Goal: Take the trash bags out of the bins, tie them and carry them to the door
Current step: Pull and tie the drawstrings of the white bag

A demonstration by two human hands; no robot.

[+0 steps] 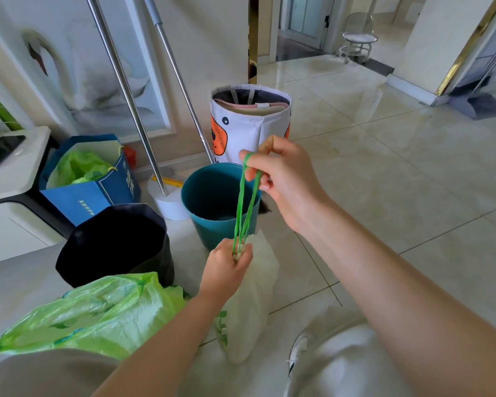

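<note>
A white trash bag (252, 305) hangs in front of me, its neck pinched in my left hand (228, 263). Green drawstrings (245, 204) rise from that neck to my right hand (281, 179), which holds them stretched taut, looped over the fingers. Behind the strings stands a teal bin (209, 196) with no bag in it. To its left is a bin lined with a black bag (112, 242). A green trash bag (95, 313) lies on the floor at lower left.
A blue paper bag (98, 193) with green plastic inside stands by the wall. Two mop poles (132, 96) lean there, beside a white fabric basket (249, 121). A dustpan (478, 104) sits far right. My knees and a shoe (298, 351) are below.
</note>
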